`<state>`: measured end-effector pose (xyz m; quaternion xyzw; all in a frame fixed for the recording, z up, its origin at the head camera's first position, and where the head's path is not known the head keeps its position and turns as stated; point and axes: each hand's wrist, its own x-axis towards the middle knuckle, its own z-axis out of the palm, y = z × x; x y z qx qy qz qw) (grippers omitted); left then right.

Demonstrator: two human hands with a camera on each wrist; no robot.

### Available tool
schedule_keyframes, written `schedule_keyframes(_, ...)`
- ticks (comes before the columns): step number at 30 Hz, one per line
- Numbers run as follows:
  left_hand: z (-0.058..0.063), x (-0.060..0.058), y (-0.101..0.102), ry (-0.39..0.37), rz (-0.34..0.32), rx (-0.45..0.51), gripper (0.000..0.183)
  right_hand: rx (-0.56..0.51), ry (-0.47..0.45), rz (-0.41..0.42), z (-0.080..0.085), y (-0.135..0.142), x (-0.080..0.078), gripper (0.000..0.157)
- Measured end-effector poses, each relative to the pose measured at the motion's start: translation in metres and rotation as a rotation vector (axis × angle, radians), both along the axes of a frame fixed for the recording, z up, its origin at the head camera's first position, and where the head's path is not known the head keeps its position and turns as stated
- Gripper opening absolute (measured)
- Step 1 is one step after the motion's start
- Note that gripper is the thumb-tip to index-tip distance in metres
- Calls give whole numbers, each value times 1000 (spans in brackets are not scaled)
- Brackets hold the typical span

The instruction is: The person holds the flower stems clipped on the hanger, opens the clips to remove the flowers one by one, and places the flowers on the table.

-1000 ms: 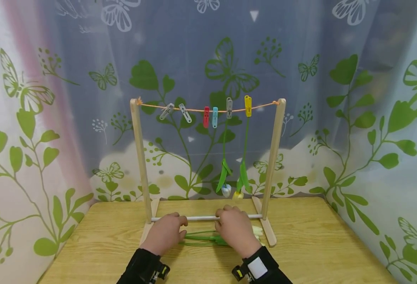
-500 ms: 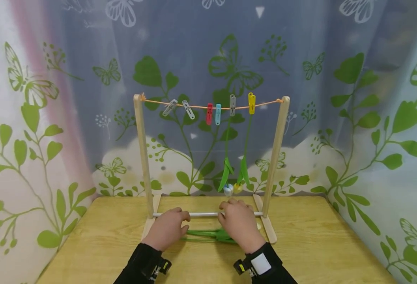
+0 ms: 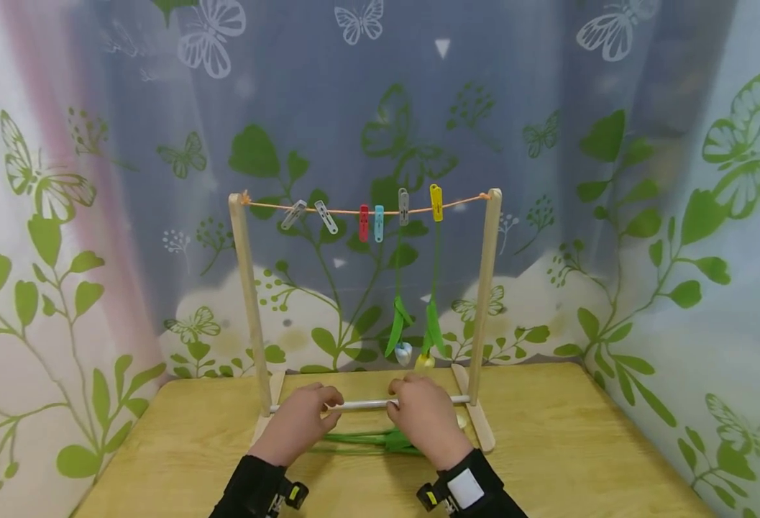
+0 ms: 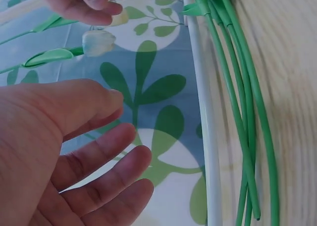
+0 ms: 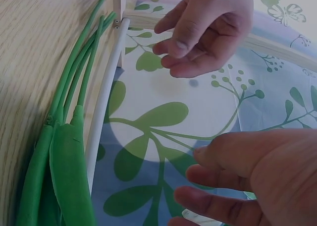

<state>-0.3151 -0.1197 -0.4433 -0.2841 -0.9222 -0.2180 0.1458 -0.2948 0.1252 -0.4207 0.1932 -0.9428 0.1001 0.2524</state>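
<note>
My left hand (image 3: 298, 424) and right hand (image 3: 428, 417) hover over the front of a wooden rack, fingers loosely bent and holding nothing. Beneath and between them, several artificial tulips (image 3: 354, 437) lie in a bundle on the table, their green stems (image 4: 245, 87) pointing left. My right hand hides most of their blooms in the head view. Behind the hands, a pale blue-white tulip (image 3: 403, 352) hangs head down from a grey clothespin (image 3: 403, 206). A yellow tulip (image 3: 425, 360) hangs beside it from a yellow clothespin (image 3: 436, 203).
Orange string (image 3: 347, 212) runs between the rack's two posts (image 3: 250, 302). On it also sit a red clothespin (image 3: 363, 223), a blue clothespin (image 3: 379, 223) and two pale clothespins (image 3: 294, 214) at left. A white rod (image 3: 363, 405) joins the posts low down. Patterned curtain (image 3: 315, 93) surrounds the table.
The head view has shifted slightly, so the rack appears lower and further left. Both hands stay over the rod and the bundled tulips, with little movement.
</note>
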Motion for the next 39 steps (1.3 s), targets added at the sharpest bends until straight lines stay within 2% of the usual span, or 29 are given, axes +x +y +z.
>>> schedule_keyframes(6,2,-7,-1,-66,8,44,17,-5,-85,9,-4,0,2,16)
schedule_keyframes(11,17,-13,8,-150,-15,195,21,12,-108,14,-7,2,2,11)
schedule_keyframes(16,41,-26,22,-212,-14,394,26,19,-113,18,-10,3,1,10)
schedule_keyframes(18,54,-33,27,-222,-4,455,27,15,-122,28,-10,2,2,10)
schedule_keyframes(24,93,-48,33,-248,-7,568,30,4,-133,63,-7,-2,5,10)
schedule_keyframes(32,127,-62,43,-266,-94,705,42,-7,-109,77,-5,-4,5,9)
schedule_keyframes(39,152,-69,66,-319,-169,945,51,-11,-143,93,-4,-8,8,7)
